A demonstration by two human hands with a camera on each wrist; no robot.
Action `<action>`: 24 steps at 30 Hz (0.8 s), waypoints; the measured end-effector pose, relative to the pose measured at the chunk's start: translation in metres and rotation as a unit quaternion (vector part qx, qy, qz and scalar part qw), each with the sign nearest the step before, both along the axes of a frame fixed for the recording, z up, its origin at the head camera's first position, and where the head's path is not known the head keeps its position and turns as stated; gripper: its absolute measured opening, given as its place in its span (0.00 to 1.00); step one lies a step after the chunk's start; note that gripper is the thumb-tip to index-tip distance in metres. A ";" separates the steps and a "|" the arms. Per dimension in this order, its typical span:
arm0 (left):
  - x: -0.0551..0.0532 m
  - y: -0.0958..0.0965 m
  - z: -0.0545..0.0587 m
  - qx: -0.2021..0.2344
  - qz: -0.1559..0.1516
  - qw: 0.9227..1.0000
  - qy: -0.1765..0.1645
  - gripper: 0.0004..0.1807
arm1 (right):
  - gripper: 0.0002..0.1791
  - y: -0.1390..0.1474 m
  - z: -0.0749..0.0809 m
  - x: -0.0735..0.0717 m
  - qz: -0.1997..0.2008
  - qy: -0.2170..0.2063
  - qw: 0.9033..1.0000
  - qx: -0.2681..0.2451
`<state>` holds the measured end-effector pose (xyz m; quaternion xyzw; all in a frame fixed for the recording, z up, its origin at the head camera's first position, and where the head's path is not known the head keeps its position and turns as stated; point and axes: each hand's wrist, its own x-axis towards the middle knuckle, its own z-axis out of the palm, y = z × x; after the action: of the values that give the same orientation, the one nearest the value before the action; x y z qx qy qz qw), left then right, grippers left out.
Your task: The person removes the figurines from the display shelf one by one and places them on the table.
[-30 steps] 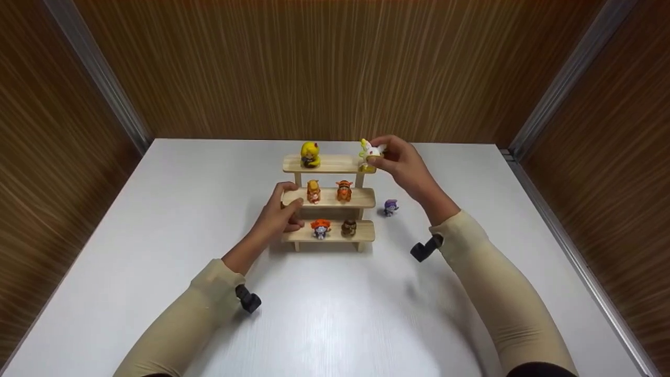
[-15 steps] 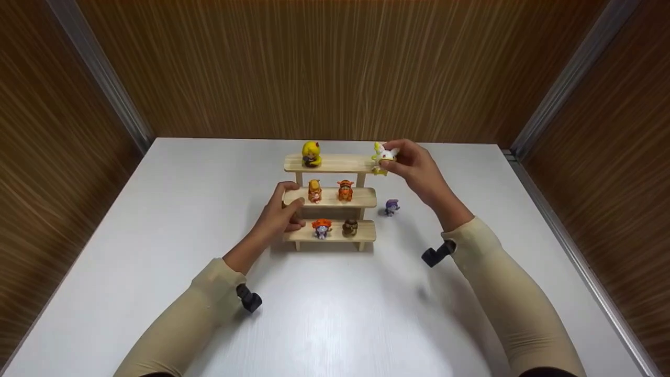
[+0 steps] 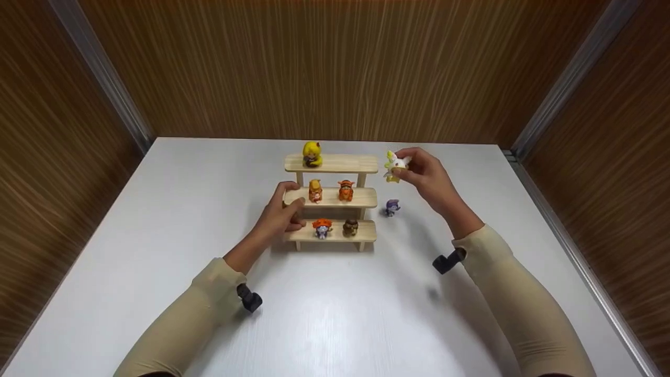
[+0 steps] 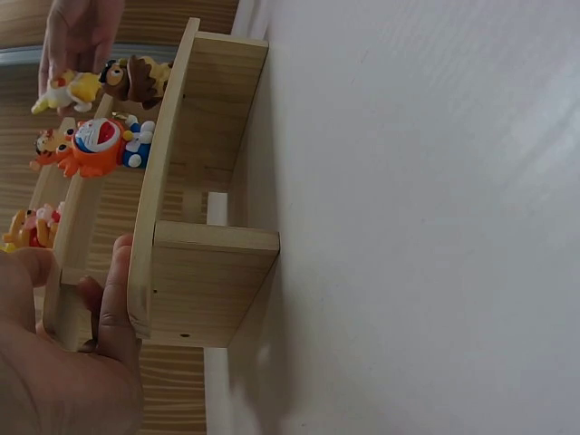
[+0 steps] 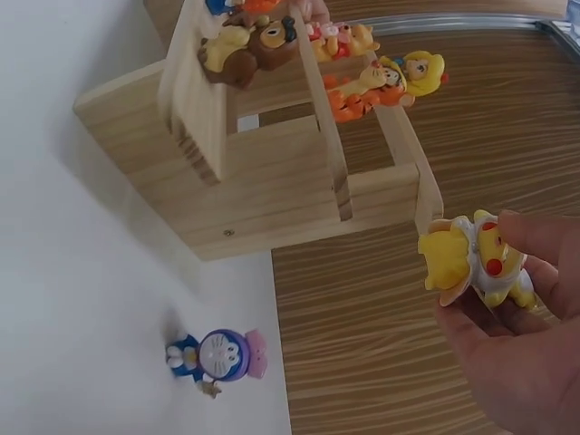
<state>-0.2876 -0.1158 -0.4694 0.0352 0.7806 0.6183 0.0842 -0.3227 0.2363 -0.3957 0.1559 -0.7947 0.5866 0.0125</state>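
judging by how things lie in the head view, the work is partway along: five figurines stand on the three-tier wooden display stand (image 3: 330,198) and two are off it. the yellow-haired figurine (image 3: 312,155) is at eleven o'clock from the stand's middle, winnie-the-pooh (image 3: 315,191) at ten, tigger (image 3: 345,191) at two, the orange-capped doraemon (image 4: 98,145) near six, the brown figurine (image 5: 246,50) at five. left to deal with, it seems, are the pikachu (image 5: 467,256) in a white hood, aloft at two o'clock from the stand, and the purple-hooded doraemon (image 5: 217,355), upright on the counter (image 3: 324,314) at three. the hands are well apart: the right hand (image 3: 429,175) pinches the pikachu, the left hand (image 3: 277,212) grips the stand's nine o'clock end. some left fingertips are hidden among the tiers, and the right fingers cover part of the pikachu. the right wrist view cuts off the orange-capped doraemon at twelve o'clock; the brown figurine's character is hard to make out.
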 end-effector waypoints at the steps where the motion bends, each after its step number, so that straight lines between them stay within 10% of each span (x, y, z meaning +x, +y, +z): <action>1: 0.000 0.000 0.000 -0.001 0.000 1.000 0.001 0.23 | 0.20 0.002 -0.001 0.000 -0.001 -0.002 1.000 0.000; 24: 0.001 0.001 0.000 0.023 -0.001 1.000 -0.010 0.23 | 0.21 0.038 -0.026 0.004 -0.030 -0.072 0.996 0.041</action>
<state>-0.2863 -0.1150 -0.4690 0.0315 0.7655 0.6360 0.0918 -0.3187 0.2747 -0.4222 0.0900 -0.8214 0.5622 -0.0333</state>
